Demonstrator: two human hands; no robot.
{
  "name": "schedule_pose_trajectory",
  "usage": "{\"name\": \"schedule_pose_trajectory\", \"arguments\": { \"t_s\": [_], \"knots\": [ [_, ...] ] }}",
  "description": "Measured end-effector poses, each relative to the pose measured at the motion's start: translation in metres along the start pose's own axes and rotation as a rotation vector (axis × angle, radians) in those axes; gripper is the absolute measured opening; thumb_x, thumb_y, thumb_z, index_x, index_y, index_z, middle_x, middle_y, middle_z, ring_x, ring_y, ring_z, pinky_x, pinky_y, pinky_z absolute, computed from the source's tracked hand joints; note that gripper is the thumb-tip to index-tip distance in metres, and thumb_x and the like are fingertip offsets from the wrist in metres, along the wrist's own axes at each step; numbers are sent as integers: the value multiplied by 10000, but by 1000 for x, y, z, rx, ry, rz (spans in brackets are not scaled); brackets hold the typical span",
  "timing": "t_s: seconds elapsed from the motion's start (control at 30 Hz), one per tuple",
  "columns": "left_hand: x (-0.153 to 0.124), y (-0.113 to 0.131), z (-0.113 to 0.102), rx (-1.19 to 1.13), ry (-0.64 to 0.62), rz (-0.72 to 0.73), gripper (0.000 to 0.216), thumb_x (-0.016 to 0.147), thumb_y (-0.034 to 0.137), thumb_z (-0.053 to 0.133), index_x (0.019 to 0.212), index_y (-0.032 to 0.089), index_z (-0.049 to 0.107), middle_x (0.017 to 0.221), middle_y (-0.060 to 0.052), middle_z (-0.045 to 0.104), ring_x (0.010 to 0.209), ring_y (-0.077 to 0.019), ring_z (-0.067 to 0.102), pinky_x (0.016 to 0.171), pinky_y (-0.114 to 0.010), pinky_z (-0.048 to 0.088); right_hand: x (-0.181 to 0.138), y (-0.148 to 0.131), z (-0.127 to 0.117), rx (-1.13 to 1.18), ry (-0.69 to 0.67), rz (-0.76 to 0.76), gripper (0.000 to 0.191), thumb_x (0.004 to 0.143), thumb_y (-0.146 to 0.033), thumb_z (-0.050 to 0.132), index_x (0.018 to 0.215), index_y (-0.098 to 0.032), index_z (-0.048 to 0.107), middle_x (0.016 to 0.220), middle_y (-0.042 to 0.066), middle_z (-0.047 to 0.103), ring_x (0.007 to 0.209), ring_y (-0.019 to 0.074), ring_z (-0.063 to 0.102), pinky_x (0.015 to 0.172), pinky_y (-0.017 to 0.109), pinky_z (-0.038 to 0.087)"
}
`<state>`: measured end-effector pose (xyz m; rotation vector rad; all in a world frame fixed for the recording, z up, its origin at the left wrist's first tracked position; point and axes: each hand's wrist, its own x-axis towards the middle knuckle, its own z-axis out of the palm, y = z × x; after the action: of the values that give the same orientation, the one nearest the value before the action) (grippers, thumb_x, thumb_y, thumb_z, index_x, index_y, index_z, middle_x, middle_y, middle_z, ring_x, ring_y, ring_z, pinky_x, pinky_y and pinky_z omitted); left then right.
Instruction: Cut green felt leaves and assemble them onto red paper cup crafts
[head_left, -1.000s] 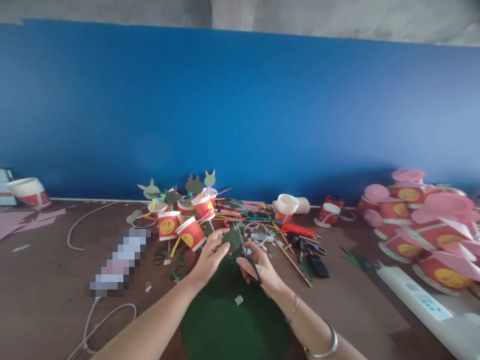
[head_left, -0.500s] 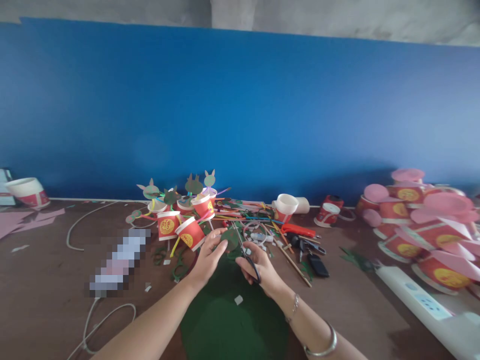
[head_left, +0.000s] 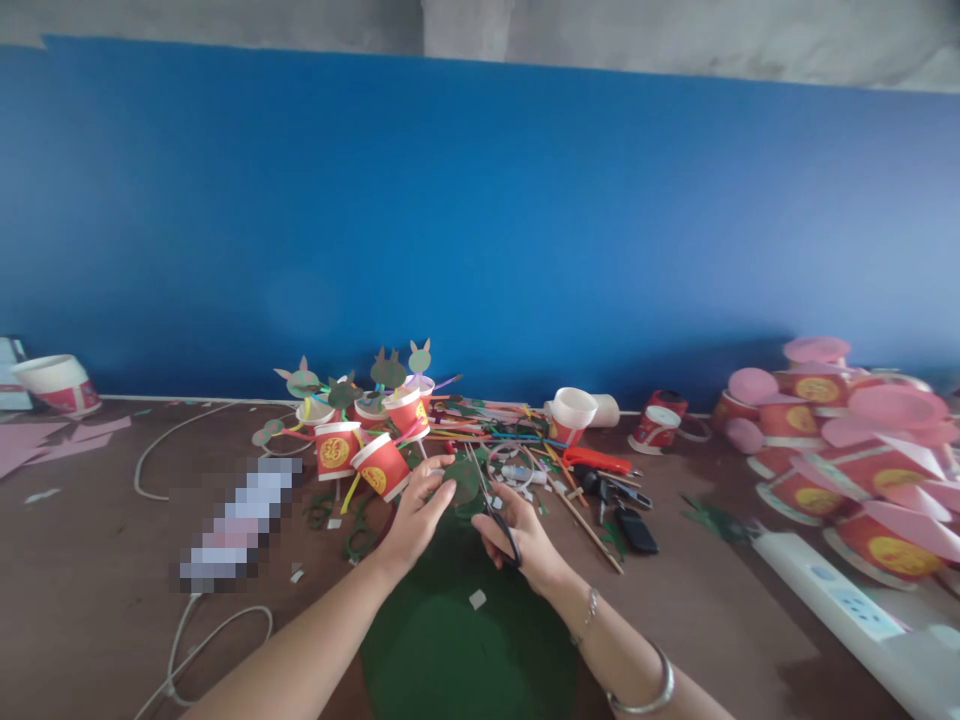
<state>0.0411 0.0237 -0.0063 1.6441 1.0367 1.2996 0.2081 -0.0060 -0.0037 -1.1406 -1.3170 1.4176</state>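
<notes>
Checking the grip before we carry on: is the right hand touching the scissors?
Touching: the head view shows the right hand holding the scissors, their black handle lying directly against it.

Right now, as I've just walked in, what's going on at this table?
A person is at work with paper and scissors. The left hand holds a small green paper piece; the right hand holds the scissors, blades at the piece's right edge. Whether they are biting into it is too small to tell. Beyond the left hand stand red-and-white cups, some with animal-shaped paper heads.
</notes>
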Motion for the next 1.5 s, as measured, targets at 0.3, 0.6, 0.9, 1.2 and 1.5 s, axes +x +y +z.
{"name": "schedule_pose_trajectory", "arguments": {
  "t_s": [0.3,0.6,0.9,1.2,1.5],
  "knots": [
    [0,-1,1,5,55,-10,273,852,350,482,742,175,661,1202,-84,534,1146,-232,477,972,-344,361,1,1,-1,11,11,12,656,686,-461,682,1173,-140,382,433,-99,505,326,54,386,320,160,315],
    [1,3,0,16,49,-7,273,848,363,479,745,177,651,1207,-86,517,1124,-224,482,920,-316,390,0,0,0,38,-3,33,685,650,-468,700,1169,-149,386,434,-97,514,336,68,416,327,168,340],
    [0,5,1,36,49,-4,262,842,369,495,762,175,651,1192,-91,517,1115,-226,483,934,-330,384,1,3,-1,9,3,12,633,685,-473,682,1162,-162,405,444,-93,512,331,63,403,329,162,318],
    [0,5,3,60,99,6,253,856,329,467,712,173,606,1158,-95,530,1101,-217,496,890,-312,407,-1,-3,-1,6,-5,7,627,687,-464,679,1154,-148,406,425,-102,490,327,57,389,320,156,305],
    [1,10,2,65,99,29,262,840,364,480,717,172,609,1126,-106,547,1065,-221,518,871,-325,432,-1,0,-1,12,-42,30,626,680,-461,683,1160,-161,417,462,-88,533,344,71,439,347,174,362]
  ]
}}
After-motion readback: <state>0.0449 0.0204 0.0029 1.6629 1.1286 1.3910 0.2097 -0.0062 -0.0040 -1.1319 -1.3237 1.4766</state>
